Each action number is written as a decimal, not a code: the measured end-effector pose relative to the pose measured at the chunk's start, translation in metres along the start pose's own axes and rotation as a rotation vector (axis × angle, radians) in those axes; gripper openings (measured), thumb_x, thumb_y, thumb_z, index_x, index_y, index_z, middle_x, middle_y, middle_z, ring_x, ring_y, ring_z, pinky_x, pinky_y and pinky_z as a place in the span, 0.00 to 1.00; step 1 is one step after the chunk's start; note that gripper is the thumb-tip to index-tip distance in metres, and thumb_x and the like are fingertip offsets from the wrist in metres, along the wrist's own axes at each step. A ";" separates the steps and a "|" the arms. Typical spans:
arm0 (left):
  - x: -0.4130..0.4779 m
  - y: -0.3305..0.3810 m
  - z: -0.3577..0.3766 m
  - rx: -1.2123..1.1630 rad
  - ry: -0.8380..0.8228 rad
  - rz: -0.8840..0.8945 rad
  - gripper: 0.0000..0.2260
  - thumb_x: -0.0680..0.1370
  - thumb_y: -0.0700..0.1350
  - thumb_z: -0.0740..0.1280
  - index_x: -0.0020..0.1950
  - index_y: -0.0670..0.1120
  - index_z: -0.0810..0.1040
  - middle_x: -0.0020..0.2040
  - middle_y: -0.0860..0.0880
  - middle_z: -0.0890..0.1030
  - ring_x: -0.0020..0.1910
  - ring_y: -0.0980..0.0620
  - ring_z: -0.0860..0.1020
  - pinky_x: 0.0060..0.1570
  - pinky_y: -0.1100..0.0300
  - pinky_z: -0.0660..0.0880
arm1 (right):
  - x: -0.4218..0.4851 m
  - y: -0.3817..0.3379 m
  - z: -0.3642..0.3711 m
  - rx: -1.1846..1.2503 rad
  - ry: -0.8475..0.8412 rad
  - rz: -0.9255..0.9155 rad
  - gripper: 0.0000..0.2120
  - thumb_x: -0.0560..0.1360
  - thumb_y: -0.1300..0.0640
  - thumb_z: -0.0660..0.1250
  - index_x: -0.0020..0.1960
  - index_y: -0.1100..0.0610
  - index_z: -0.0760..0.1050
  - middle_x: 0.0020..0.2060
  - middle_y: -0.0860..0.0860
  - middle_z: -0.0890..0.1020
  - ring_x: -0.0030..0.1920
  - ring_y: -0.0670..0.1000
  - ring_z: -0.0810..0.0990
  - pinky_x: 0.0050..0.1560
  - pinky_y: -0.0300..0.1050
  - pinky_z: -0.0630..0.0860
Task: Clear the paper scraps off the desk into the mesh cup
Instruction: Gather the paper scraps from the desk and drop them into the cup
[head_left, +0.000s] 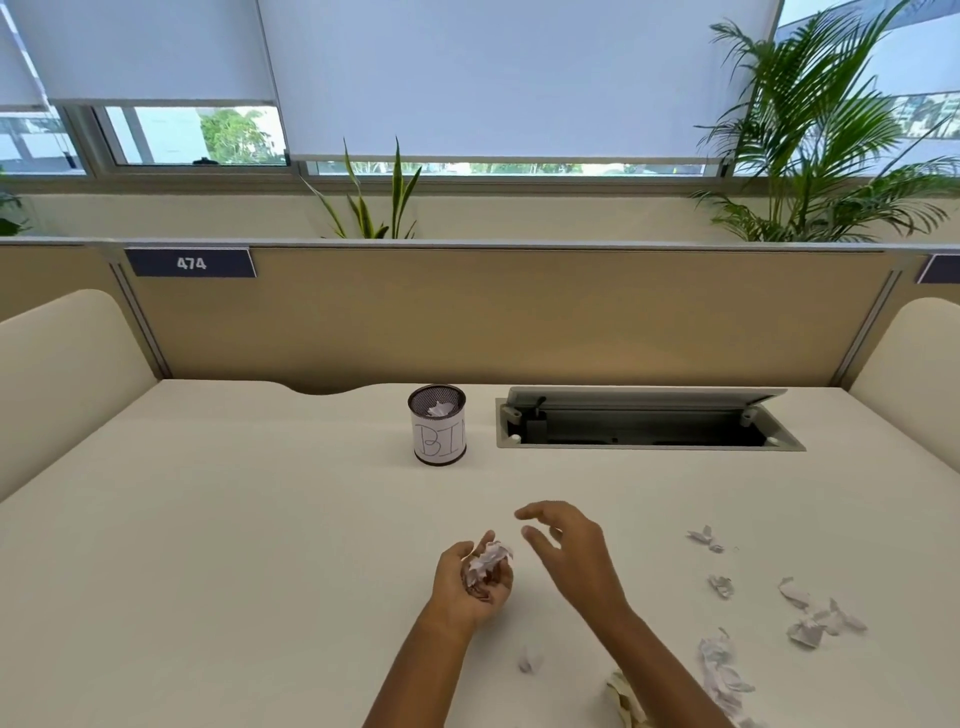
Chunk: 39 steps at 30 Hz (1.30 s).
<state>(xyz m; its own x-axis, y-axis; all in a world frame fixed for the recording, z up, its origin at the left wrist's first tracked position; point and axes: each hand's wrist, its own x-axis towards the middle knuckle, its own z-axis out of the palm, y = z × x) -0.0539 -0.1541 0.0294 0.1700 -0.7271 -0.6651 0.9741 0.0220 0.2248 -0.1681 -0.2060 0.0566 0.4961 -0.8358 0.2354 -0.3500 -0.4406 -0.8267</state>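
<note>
A black mesh cup (437, 426) with a white label reading "BIN" stands upright at the back middle of the desk, with white paper inside. My left hand (470, 582) is palm up above the desk with its fingers curled round a crumpled white paper wad (487, 561). Just to its right, my right hand (569, 548) hovers with fingers spread and relaxed, holding nothing. Several torn and crumpled paper scraps (805, 613) lie on the desk to the right, with more near the front edge (719, 670) and one small scrap (528, 662) between my forearms.
An open cable tray (644, 423) with a raised lid is set into the cream desk (234, 545) to the right of the cup. A tan partition (493, 312) closes the back, with cream side panels at left and right. Plants stand behind it.
</note>
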 end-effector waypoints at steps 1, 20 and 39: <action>0.002 0.005 0.000 -0.003 -0.001 0.009 0.16 0.81 0.41 0.53 0.40 0.36 0.74 0.39 0.41 0.73 0.35 0.47 0.70 0.20 0.63 0.76 | 0.003 0.009 -0.001 -0.037 -0.009 0.034 0.08 0.73 0.65 0.66 0.52 0.58 0.78 0.50 0.50 0.80 0.56 0.50 0.76 0.58 0.37 0.69; 0.037 0.130 0.137 0.064 0.069 0.430 0.22 0.82 0.44 0.47 0.75 0.39 0.58 0.75 0.39 0.60 0.74 0.41 0.63 0.72 0.52 0.63 | 0.005 0.089 0.014 -0.515 -0.310 0.186 0.23 0.78 0.44 0.55 0.71 0.45 0.55 0.76 0.49 0.47 0.76 0.52 0.44 0.75 0.48 0.44; 0.019 0.029 0.073 1.072 -0.069 0.589 0.08 0.81 0.38 0.58 0.56 0.44 0.75 0.44 0.47 0.75 0.39 0.53 0.74 0.39 0.62 0.71 | -0.002 0.072 -0.032 -0.279 -0.258 0.176 0.13 0.80 0.56 0.56 0.63 0.56 0.71 0.62 0.53 0.75 0.63 0.50 0.72 0.62 0.39 0.65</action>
<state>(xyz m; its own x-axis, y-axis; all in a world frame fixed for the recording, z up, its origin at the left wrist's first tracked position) -0.0335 -0.2174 0.0752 0.5033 -0.8323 -0.2323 0.1297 -0.1930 0.9726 -0.2197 -0.2467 0.0127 0.5799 -0.8123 -0.0625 -0.6316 -0.3999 -0.6642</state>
